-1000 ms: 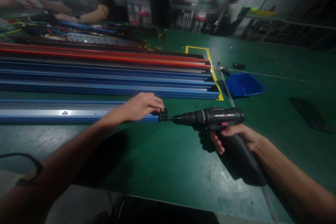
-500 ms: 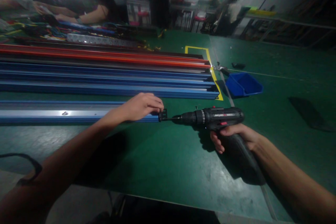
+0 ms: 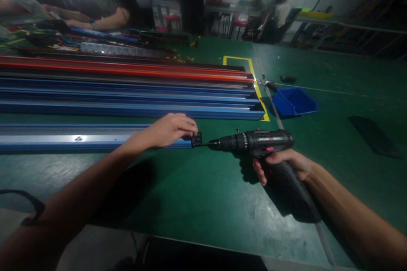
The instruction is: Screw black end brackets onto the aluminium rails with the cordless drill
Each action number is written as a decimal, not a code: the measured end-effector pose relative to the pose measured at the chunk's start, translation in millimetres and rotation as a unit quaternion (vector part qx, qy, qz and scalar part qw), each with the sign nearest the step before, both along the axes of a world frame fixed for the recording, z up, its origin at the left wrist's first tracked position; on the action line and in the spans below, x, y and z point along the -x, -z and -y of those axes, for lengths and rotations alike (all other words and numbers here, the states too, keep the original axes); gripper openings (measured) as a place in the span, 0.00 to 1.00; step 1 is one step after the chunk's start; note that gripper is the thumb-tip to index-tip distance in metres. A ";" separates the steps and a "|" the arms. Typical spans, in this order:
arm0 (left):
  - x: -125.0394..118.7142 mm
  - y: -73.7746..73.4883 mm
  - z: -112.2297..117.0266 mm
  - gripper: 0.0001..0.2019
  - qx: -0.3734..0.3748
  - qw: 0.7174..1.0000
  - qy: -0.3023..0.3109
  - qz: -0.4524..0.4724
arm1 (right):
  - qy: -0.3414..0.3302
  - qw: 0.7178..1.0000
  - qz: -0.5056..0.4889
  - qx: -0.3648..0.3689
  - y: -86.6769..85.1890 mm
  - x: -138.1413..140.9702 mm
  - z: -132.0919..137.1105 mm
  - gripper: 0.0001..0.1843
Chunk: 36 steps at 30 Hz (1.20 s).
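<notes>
My left hand (image 3: 171, 129) is closed over the right end of a long blue metal rail (image 3: 76, 139) lying on the green table, with its fingertips pinching a small black end piece (image 3: 197, 139) against the rail's end. My right hand (image 3: 282, 164) grips the handle of a black cordless drill (image 3: 263, 143). The drill lies level, and its bit touches the black end piece from the right.
Several blue and red rails (image 3: 127, 89) lie stacked side by side behind the one I hold. A blue plastic bin (image 3: 294, 101) sits at the right by yellow floor-tape marks. A dark flat pad (image 3: 375, 137) lies far right. Other people work at the table's far left and beyond.
</notes>
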<state>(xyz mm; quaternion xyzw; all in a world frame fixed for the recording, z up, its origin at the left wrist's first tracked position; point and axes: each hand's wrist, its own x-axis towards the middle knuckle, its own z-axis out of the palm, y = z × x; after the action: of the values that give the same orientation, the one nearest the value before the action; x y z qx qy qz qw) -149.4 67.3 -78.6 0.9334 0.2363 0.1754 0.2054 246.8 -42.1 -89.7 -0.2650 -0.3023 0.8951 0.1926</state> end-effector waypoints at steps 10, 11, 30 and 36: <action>-0.1 -0.3 0.2 0.10 -0.010 1.000 -0.001 0.001 | 0.003 1.000 -0.009 -0.003 -1.9 1.0 0.8 0.15; -0.1 0.1 -0.1 0.10 -0.011 1.000 -0.001 0.000 | 0.003 1.000 -0.005 -0.003 -1.9 0.9 0.8 0.15; 0.1 0.2 -0.5 0.11 -0.011 1.000 0.000 0.004 | 0.006 1.000 0.013 -0.024 -0.4 -0.5 1.2 0.14; 1.3 -0.5 0.3 0.12 -0.014 1.000 -0.001 -0.004 | 0.008 1.000 0.013 -0.006 0.3 -1.1 1.9 0.14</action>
<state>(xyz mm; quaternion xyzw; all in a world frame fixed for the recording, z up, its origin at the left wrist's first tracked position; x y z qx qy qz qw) -150.7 67.1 -78.1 0.9367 0.2352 0.1752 0.1912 247.9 -44.0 -90.0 -0.2783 -0.3080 0.8881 0.1976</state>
